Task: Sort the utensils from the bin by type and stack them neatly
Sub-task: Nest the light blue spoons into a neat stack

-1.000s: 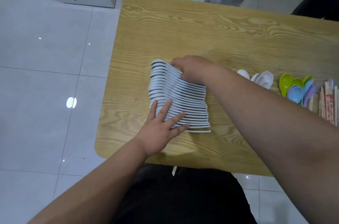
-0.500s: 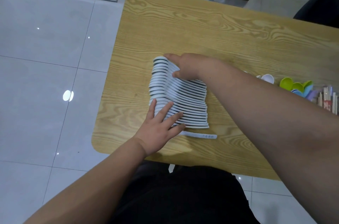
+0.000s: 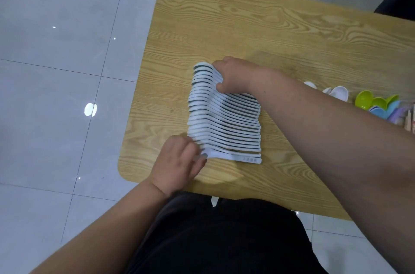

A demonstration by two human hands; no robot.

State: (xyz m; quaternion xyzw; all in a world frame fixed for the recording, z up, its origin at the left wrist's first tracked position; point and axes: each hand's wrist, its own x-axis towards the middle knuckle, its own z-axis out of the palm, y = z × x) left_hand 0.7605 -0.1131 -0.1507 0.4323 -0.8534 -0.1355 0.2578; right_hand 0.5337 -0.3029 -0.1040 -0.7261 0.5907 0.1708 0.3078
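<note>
Spoons (image 3: 224, 116) lie nested mid-frame, left hand (image 3: 179, 161) curled round the lowest, right hand (image 3: 234, 76) gripping the topmost (apparently squeezing the row tight).

The one head camera looks steeply down at the wooden table (image 3: 247, 26) from close above. The person's lap (image 3: 224, 240) fills the bottom edge.

Txt on spoon handle (image 3: 250, 159): illegible.

The left grip (image 3: 179, 161), which lay flat with spread fingers on the row of white spoons (image 3: 224, 121), has slid to its near left corner with fingers curled. The nearest spoon (image 3: 238, 157), loose before, now touches the row.
</note>
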